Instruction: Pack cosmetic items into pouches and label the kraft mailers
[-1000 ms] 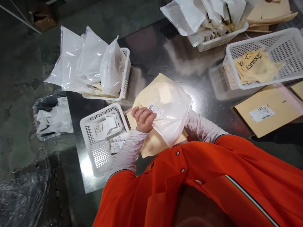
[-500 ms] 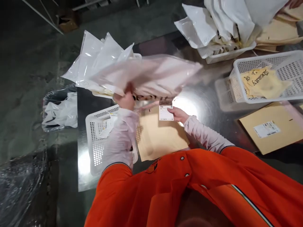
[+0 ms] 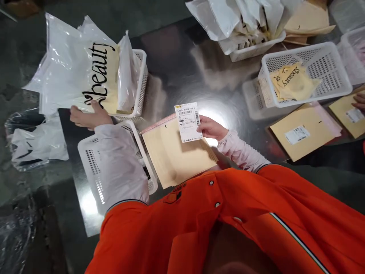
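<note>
My left hand (image 3: 87, 116) grips the near edge of a clear plastic bag (image 3: 94, 74) holding a cream piece printed "beauty"; the bag lies on the pile in the white basket (image 3: 142, 82) at the far left. My right hand (image 3: 211, 127) pinches a white barcode label (image 3: 187, 121) by its right edge, held up above a tan envelope (image 3: 178, 156) with a pink strip that lies flat on the steel table (image 3: 176, 68) in front of me. My left forearm covers most of a small white basket (image 3: 92, 160) beside the envelope.
White baskets stand at the back: one heaped with bagged pieces (image 3: 245, 23), one holding a cream "beauty" piece (image 3: 291, 80). Labelled tan envelopes (image 3: 302, 131) lie at right, where another person's hand (image 3: 359, 101) touches one. A bag of plastic scraps (image 3: 37, 140) sits off the table's left edge.
My left hand swung the bagged piece from the table's middle to the left basket's pile. My right hand raised the label. The tan envelope is uncovered.
</note>
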Motion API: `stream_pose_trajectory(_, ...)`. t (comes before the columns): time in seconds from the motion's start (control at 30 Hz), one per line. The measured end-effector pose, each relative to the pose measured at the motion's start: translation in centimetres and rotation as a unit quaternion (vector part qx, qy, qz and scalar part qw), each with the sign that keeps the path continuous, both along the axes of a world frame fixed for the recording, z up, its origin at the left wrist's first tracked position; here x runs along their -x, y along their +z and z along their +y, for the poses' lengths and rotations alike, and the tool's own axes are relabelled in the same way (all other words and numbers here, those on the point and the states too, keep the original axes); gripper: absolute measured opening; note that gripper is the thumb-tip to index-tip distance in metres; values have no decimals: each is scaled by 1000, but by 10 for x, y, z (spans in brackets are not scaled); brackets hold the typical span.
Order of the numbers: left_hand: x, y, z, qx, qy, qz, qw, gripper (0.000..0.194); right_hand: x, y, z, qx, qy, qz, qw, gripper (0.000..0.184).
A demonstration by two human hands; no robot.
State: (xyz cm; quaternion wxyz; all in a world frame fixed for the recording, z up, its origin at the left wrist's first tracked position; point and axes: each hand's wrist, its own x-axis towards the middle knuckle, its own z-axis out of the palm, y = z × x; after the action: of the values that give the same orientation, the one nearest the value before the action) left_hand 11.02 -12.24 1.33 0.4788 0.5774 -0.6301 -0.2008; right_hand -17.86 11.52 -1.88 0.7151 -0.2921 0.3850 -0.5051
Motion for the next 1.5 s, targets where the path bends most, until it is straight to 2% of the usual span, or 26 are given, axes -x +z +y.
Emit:
stream_pose_trajectory(0.07, 10, -17, 29, -88, 81, 41, 992, 33, -4, 2, 9, 37, 8, 63, 997, 38)
stream_pose_trajectory(0.1, 16, -23, 53, -144, 53, 70, 986, 35, -6, 4, 14, 66, 0, 113, 991, 35)
stream_pose_trajectory(0.17, 30, -27, 110, -260, -118, 147, 947, 43, -9, 9, 24, 151, -39, 241, 958, 33)
stream_pose_trajectory(0.2, 37, -26, 140, -286, -177, 187, 923, 50, -10, 12, 29, 203, -60, 309, 927, 33)
stream_pose_trajectory(0.27, 49, -15, 193, -338, -235, 264, 872, 63, -8, 22, 39, 304, -89, 428, 846, 29)
stream_pose_trajectory(0.37, 62, 10, 249, -411, -296, 333, 796, 70, -1, 39, 56, 415, -102, 535, 729, 29)
stream_pose_trajectory(0.4, 66, 18, 261, -419, -310, 340, 783, 66, 1, 43, 63, 438, -109, 549, 704, 32)
stream_pose_trajectory(0.43, 69, 25, 272, -413, -315, 342, 783, 61, 2, 47, 70, 450, -119, 554, 690, 33)
stream_pose_trajectory(0.47, 72, 30, 281, -397, -311, 341, 794, 58, 2, 49, 77, 450, -138, 550, 690, 34)
stream_pose_trajectory(0.53, 78, 38, 298, -350, -284, 332, 828, 54, 1, 51, 91, 408, -215, 511, 725, 38)
stream_pose_trajectory(0.6, 83, 42, 313, -313, -255, 320, 857, 51, 1, 49, 103, 326, -297, 422, 793, 51)
stream_pose_trajectory(0.63, 85, 43, 321, -302, -244, 313, 867, 51, 1, 48, 109, 276, -314, 362, 833, 55)
stream_pose_trajectory(0.7, 88, 43, 335, -286, -227, 303, 880, 51, 3, 48, 120, 182, -287, 254, 906, 60)
stream_pose_trajectory(0.77, 91, 41, 350, -274, -214, 300, 889, 53, 5, 50, 131, 128, -233, 203, 942, 61)
stream_pose_trajectory(0.93, 97, 33, 386, -266, -176, 306, 897, 52, 5, 56, 151, 132, -186, 213, 950, 61)
stream_pose_trajectory(1.1, 90, 26, 419, -285, -117, 307, 901, 50, -7, 51, 161, 111, -136, 206, 963, 58)
stream_pose_trajectory(1.23, 73, 23, 437, -286, -90, 311, 902, 54, -27, 48, 168, 97, -128, 189, 969, 55)
stream_pose_trajectory(1.33, 56, 23, 448, -290, -94, 316, 899, 59, -44, 49, 175, 100, -124, 186, 970, 53)
stream_pose_trajectory(1.5, 17, 19, 468, -248, -83, 350, 899, 63, -84, 48, 189, 122, -71, 200, 970, 50)
